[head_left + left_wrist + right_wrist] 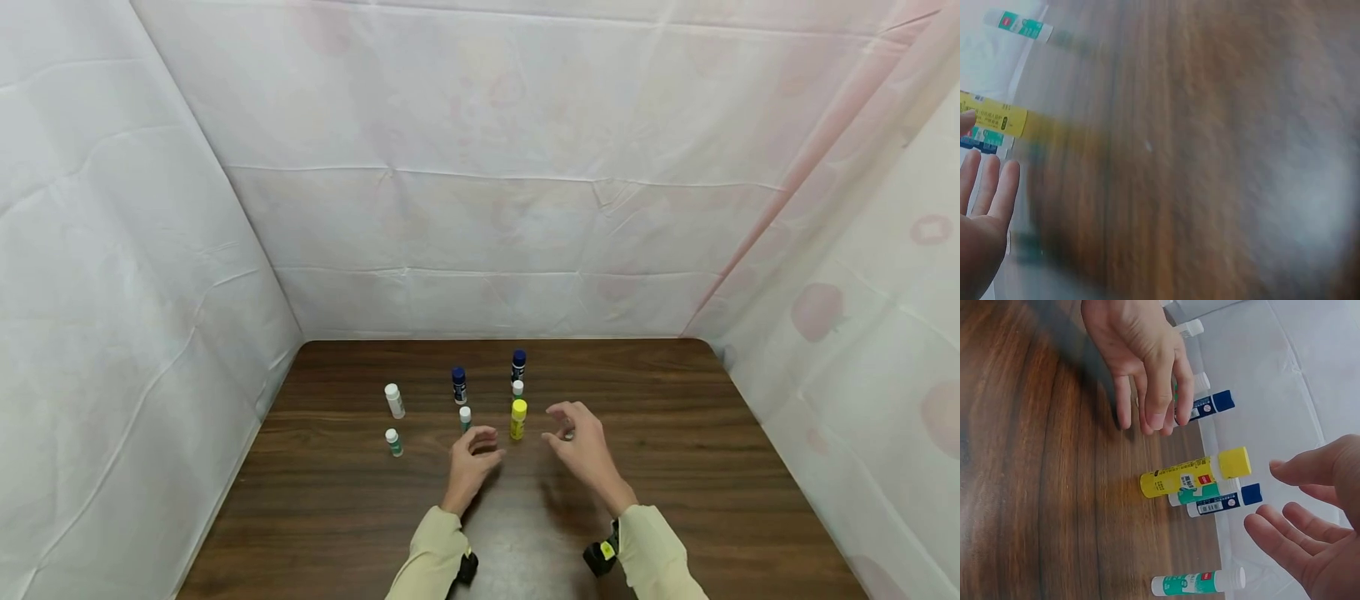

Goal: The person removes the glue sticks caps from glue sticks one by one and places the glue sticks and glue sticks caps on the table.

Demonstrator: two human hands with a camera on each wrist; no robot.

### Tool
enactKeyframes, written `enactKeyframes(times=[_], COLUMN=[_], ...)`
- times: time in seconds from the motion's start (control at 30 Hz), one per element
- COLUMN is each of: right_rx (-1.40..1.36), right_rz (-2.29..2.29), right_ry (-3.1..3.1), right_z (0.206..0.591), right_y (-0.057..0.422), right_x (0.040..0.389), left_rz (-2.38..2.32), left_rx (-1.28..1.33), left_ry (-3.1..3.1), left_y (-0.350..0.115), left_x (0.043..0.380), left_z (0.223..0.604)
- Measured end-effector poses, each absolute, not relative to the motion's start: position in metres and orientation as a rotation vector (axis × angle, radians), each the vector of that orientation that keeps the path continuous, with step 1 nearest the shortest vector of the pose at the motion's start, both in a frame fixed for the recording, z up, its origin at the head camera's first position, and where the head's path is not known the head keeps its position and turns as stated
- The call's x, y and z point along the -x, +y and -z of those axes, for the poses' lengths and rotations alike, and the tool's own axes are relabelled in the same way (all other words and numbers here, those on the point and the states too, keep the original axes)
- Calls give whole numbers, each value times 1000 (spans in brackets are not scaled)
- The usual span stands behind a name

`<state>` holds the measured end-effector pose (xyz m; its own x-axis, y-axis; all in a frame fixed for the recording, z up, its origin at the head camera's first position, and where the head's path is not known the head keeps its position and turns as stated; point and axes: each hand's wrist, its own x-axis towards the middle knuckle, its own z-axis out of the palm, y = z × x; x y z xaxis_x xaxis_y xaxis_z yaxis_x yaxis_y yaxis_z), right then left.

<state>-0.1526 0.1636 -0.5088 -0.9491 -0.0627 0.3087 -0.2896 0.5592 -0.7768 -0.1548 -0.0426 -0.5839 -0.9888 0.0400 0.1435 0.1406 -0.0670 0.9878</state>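
A yellow glue stick stands upright between my two hands. My left hand, fingers loosely bent and holding nothing, is left of it, in front of a white-capped green glue stick it partly covers. On the other side my right hand is raised, thumb and fingers apart around air. In the right wrist view the right fingertips are near the yellow stick's cap but apart from it. Behind the yellow stick are another green glue stick and a navy-capped one, both partly hidden.
At the left stand a white glue stick and a small green one. A navy-capped stick stands mid-table. Another green stick appears in the right wrist view. White sheets surround the brown wooden table.
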Motion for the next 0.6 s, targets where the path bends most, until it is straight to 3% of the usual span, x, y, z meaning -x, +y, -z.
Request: enactKeyframes(times=[0.6], right_rx=[-324], right_rz=[-1342], right_ry=[-2611], right_z=[511], right_y=[149], right_x=[178], left_rz=[2184], left_rx=[226], left_ry=[-2159], left_y=[-20], left_x=[177], left_z=[580])
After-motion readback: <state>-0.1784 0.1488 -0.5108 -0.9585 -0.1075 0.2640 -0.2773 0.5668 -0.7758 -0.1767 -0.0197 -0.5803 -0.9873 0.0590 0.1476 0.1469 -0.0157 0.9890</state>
